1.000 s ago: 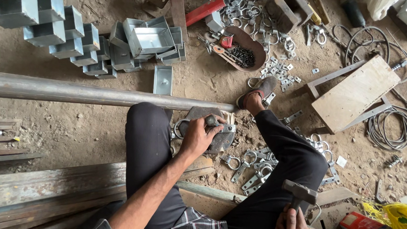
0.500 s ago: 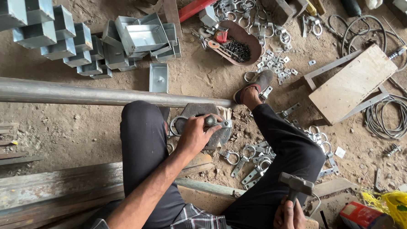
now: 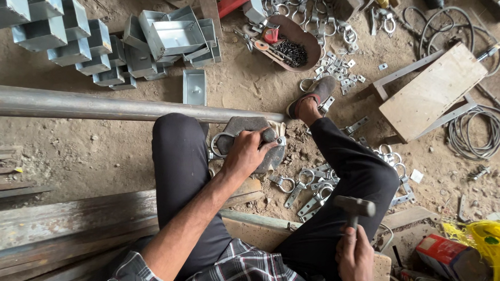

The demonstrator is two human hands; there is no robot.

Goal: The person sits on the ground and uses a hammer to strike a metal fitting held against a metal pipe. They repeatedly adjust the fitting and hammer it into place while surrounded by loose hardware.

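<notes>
Head view: a metal clamp piece (image 3: 272,137) is held down by the left hand (image 3: 244,154) on a dark, flat steel block (image 3: 245,126) that lies between the legs, just below the end of a long grey pipe (image 3: 122,108). The left fingers are curled around the piece and pressed against the block. At about 5 o'clock from that hand, a hammer (image 3: 354,207) is gripped by its handle in the right hand (image 3: 357,257), with the head raised clear of the block and nothing struck.

The step in hand is judged to be the seating of the piece on the block, ahead of a blow. For the next move, the piece would need to be kept flat and steady, and the fingers kept out from under the hammer head.

Loose ring clamps (image 3: 310,185) are scattered at 3 o'clock of the block, and folded metal boxes (image 3: 176,36) are stacked at 11 o'clock.
</notes>
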